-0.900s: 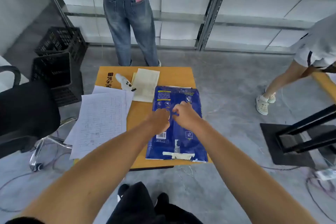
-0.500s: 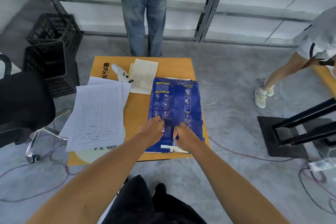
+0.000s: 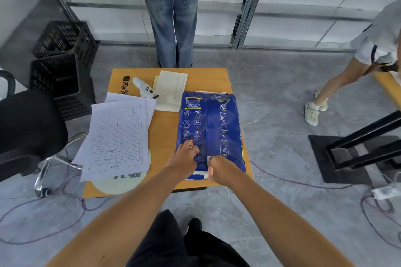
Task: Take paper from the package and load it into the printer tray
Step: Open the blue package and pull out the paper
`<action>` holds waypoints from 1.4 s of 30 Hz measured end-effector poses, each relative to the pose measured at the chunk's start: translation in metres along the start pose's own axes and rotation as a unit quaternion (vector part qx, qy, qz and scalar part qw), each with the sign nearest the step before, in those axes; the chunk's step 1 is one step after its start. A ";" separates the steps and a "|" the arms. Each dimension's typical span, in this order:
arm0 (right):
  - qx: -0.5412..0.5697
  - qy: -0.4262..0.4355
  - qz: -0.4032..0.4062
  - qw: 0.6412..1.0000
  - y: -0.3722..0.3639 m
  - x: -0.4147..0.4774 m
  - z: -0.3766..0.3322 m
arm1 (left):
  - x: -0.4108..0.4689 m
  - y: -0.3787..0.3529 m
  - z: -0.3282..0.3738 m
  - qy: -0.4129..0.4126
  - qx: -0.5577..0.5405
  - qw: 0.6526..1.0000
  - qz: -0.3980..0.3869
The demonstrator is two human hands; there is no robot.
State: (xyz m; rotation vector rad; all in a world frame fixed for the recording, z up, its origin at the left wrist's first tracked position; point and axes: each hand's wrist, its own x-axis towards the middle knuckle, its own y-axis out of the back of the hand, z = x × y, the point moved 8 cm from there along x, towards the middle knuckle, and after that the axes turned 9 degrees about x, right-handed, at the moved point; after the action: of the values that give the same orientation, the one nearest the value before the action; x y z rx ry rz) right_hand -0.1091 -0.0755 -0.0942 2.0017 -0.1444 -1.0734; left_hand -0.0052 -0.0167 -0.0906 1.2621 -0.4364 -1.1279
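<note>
As my hands slid to the near edge of the surface, left hand (image 3: 184, 158) and right hand (image 3: 219, 169) pinched the blue package (image 3: 213, 128) seam; tearing seemed next.

Paper package (image 3: 211, 128): glossy blue wrapper, creased. Under it, table (image 3: 169, 123): smooth orange wood-look top, faint sheen. Left of package, printed sheets (image 3: 118, 136): matt white paper. Crates (image 3: 63, 67) beyond sheets: black plastic lattice. Floor (image 3: 275, 119): polished grey, marble-veined.
</note>
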 end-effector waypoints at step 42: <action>0.062 -0.072 0.188 0.978 0.023 -0.030 0.064 | 0.028 -0.004 0.092 -0.123 -0.033 0.975 -0.182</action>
State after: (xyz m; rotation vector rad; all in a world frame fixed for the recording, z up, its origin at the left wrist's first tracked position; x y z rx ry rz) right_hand -0.1688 -0.1162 -0.0764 1.9021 -0.6538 -0.9782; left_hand -0.0675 -0.0875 -0.0736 1.1762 -0.3537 -1.6075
